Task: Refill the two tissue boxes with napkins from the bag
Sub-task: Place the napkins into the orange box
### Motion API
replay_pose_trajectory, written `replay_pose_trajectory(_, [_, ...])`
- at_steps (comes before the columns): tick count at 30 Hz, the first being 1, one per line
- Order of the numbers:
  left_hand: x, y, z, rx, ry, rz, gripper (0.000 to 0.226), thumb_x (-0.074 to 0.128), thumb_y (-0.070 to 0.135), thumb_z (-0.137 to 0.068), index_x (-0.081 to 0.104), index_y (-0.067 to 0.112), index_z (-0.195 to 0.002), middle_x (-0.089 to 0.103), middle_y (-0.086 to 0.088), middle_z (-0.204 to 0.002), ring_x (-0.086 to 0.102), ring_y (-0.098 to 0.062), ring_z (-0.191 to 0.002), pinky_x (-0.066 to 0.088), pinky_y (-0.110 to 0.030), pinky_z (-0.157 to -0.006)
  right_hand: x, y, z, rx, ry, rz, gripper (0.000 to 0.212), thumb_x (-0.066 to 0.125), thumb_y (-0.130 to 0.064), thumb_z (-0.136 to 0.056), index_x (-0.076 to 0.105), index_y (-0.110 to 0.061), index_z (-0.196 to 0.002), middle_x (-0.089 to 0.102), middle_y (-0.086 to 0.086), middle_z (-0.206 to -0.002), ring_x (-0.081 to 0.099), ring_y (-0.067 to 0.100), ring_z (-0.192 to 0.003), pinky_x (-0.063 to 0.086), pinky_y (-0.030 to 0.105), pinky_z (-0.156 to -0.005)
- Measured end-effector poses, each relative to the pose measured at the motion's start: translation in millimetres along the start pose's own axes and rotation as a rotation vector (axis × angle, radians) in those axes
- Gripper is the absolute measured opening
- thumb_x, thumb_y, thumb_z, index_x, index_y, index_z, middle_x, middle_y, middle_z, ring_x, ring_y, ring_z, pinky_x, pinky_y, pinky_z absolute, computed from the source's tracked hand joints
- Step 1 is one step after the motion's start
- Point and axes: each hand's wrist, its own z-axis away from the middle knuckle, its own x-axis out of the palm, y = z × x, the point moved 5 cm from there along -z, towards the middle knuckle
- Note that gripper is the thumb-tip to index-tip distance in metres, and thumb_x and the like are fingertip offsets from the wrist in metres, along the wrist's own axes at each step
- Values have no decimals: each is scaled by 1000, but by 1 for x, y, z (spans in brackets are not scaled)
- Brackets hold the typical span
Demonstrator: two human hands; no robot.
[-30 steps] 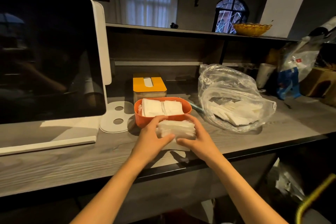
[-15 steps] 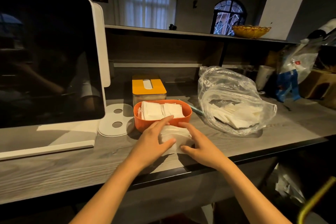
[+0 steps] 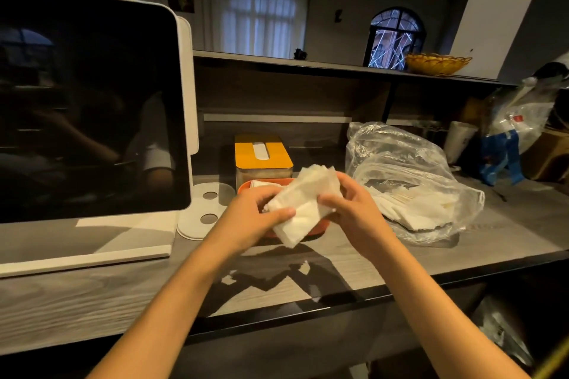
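Grey wood-grain counter (image 3: 92, 295) runs under a dim shelf (image 3: 308, 63), with a dark screen (image 3: 86, 108) at the left and a yellow basket (image 3: 437, 62) up on the shelf. Behind the hands stands a tissue box (image 3: 261, 157) with a yellow lid; in front of it is an orange box (image 3: 314, 229), mostly hidden. To the right lies a clear bag (image 3: 415, 181) of napkins. Both hands grasp a napkin stack (image 3: 303, 203) tilted above the orange box: left hand (image 3: 255, 215) pinching its near-left end, right hand (image 3: 351, 209) curled round its right side.
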Motion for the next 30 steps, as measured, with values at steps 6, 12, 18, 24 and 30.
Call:
replay_pose_trajectory(6, [-30, 3, -31, -125, 102, -212, 17, 73, 20, -89, 73, 18, -105, 72, 3, -93, 68, -10, -82, 55, -23, -64, 27, -4, -77, 200, 106, 116, 42, 68, -4, -86, 57, -13, -126, 62, 4, -118, 64, 19, -101, 59, 33, -79])
replay_pose_trajectory(12, [-39, -21, -45, -246, 122, -634, 21, 77, 26, -83, 75, 11, -97, 70, -5, -89, 66, -21, -84, 58, -42, -80, 53, 24, -109, 300, 55, 545, 45, 73, -12, -86, 58, -11, -129, 60, 7, -120, 59, 20, -100, 53, 29, -79])
replay_pose_trajectory(18, [-44, -11, -43, -132, 257, -480, 36, 62, 22, -96, 60, 18, -131, 63, -4, -125, 61, -19, -110, 52, -31, -90, 62, 31, -103, 213, 41, 770, 51, 72, -20, -88, 49, -14, -133, 57, 6, -130, 54, 17, -102, 47, 26, -81])
replay_pose_trajectory(24, [-24, -12, -52, -486, 109, 531, 51, 40, 40, -106, 41, 6, -145, 47, -20, -145, 50, -37, -131, 45, -45, -108, 57, 13, -96, 80, 30, 926, 46, 61, -29, -95, 51, -11, -136, 61, 9, -128, 59, 21, -111, 45, 24, -83])
replay_pose_trajectory(30, [-22, -21, -63, -626, 64, 550, 69, 33, 50, -105, 24, 2, -154, 27, -28, -157, 32, -44, -143, 33, -53, -114, 59, 4, -89, 192, 68, 371, 33, 52, -34, -99, 58, -10, -121, 62, 6, -104, 62, 15, -81, 53, 24, -69])
